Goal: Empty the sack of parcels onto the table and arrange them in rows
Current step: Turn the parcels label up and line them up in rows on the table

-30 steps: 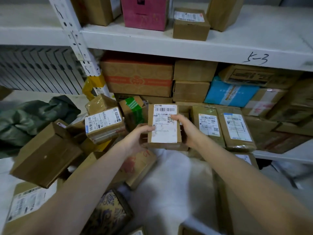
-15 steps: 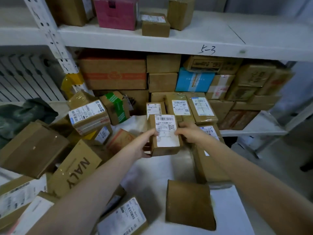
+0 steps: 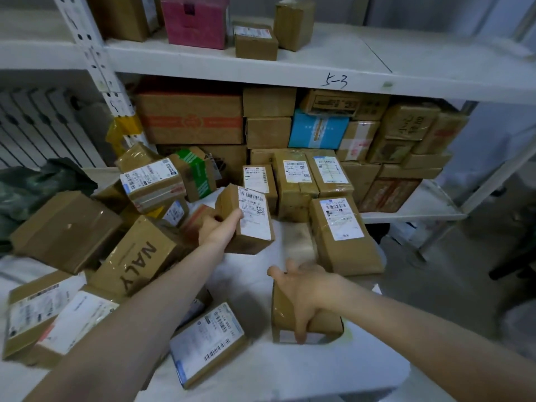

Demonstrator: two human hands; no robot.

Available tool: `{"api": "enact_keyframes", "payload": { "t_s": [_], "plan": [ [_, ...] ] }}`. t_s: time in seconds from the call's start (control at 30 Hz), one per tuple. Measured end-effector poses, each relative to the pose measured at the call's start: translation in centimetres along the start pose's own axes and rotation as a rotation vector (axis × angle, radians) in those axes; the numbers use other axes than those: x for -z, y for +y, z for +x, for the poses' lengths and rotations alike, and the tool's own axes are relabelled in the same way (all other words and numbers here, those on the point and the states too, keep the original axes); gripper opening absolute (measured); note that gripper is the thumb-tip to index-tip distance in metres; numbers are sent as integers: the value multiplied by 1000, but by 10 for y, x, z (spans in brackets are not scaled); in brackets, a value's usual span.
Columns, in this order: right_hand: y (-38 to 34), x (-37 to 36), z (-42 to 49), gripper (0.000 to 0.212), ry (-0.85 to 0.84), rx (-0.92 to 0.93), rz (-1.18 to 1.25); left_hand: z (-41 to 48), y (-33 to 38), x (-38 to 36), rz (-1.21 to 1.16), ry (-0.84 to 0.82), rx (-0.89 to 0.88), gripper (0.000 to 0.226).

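Left hand [image 3: 216, 232] grips a small brown cardboard parcel with a white label [image 3: 251, 220], tilted above the white table [image 3: 290, 369] — its likely slot lies just rightward, beside the long brown labelled parcel [image 3: 343, 233]. Right hand [image 3: 309, 288] clasps a plain brown taped box [image 3: 285, 317], nearer the person.

Parcel heap [image 3: 136, 265] left on table [image 3: 261, 372], row of 3 parcels [image 3: 295, 181] behind — sack [image 3: 29, 192] far left

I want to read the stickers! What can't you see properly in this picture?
Head view:
Label print on the held parcel: too small and blurred; the thumb of the left hand covers part.
Top of the plain parcel: under the right hand; grip unclear.
Green sack: cut off by the left edge, behind boxes.
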State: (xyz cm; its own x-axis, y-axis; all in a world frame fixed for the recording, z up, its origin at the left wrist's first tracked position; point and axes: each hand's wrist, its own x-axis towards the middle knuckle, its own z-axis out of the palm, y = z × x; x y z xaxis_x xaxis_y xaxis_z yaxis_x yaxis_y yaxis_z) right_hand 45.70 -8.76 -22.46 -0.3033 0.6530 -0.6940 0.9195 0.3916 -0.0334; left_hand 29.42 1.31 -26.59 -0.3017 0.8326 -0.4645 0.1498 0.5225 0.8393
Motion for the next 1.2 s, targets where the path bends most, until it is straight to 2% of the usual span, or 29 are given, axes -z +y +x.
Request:
{"api": "enact_keyframes", "payload": {
  "t_s": [0.07, 0.2, 0.3, 0.4, 0.5, 0.63, 0.73, 0.8, 0.87, 0.97, 1.03, 1.13, 1.2],
  "plan": [
    [13, 7, 1, 100, 82, 1, 128, -9, 7, 10, -8, 10, -44, 69],
    [69, 45, -3, 106, 158, -66, 649, -19, 6, 30, -129, 96, -49, 65],
    [97, 48, -6, 102, 327, -170, 984, -30, 2, 42, -270, 157, -1, 69],
    [99, 27, -4, 95, 485, -238, 1314, -36, -4, 46, -469, 170, 49, 78],
    [95, 4, 4, 91, 582, -280, 1692, -41, -11, 45, -567, 133, 64, 81],
    [83, -16, 11, 81, 623, -259, 2109, -48, -13, 42, -688, 88, 108, 63],
    [66, -28, 15, 86, 615, -303, 2249, -48, -18, 39, -711, 63, 119, 42],
    [51, -34, 20, 86, 540, -255, 2380, -51, -19, 33, -689, 11, 119, 27],
    [35, -40, 28, 76, 451, -206, 2486, -53, -19, 26, -665, -46, 139, 24],
    [23, -47, 43, 79, 465, -308, 2595, -50, -21, 17, -607, -90, 171, 29],
    [22, -48, 51, 65, 505, -371, 2638, -46, -24, 12, -577, -108, 187, 28],
    [22, -50, 61, 40, 484, -364, 2658, -39, -28, 6, -539, -114, 195, 26],
    [23, -54, 69, 32, 472, -398, 2649, -36, -31, 4, -518, -107, 200, 30]
  ]
}}
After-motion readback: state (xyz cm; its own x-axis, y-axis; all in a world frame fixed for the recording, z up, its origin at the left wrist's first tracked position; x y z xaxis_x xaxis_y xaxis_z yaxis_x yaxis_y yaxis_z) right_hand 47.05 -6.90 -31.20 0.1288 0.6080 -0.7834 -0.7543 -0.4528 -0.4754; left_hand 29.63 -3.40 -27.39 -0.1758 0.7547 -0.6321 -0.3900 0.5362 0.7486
